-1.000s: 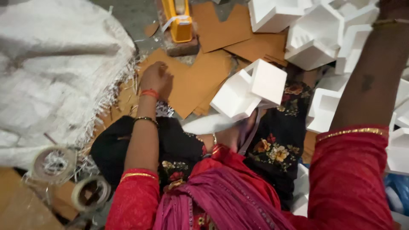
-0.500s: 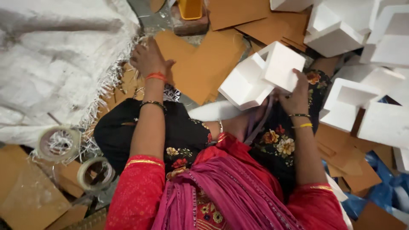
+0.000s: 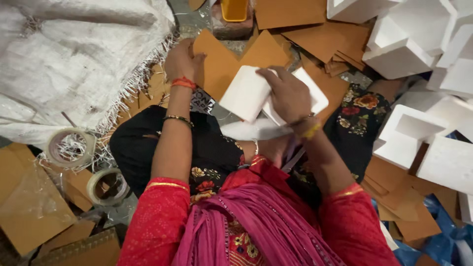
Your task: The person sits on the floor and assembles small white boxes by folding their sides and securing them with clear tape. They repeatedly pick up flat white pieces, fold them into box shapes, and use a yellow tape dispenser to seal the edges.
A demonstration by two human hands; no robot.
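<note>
The right hand [image 3: 288,93] holds a white foam block [image 3: 246,92] over the lap, its grip clamped on the block's right part, fingers lying across the top face and pointing toward 10 o'clock. The block sits just at 9 o'clock of that hand and runs long from about 7 o'clock to 1 o'clock; a second white face shows past the knuckles at 3 o'clock, though whether it belongs to the same piece cannot be told.

The left hand [image 3: 181,61] is farther off, at 10 o'clock of the block, pressed palm-down on a brown card sheet [image 3: 217,69] on the floor. Its fingers are spread flat and its grip closes on nothing. The right hand is plainly the nearer one to the foam.

The person sits on the floor, with card sheets strewn all about. A white woven sack [image 3: 74,64] fills the 9 to 11 o'clock side, with two tape rolls [image 3: 106,186] near its frayed edge at 8 o'clock. More foam blocks [image 3: 409,54] are heaped from 1 to 4 o'clock, close to the right elbow. A yellow tool [image 3: 234,10] lies at 12 o'clock, beyond the card. Room is tight on both flanks and freest straight ahead.
</note>
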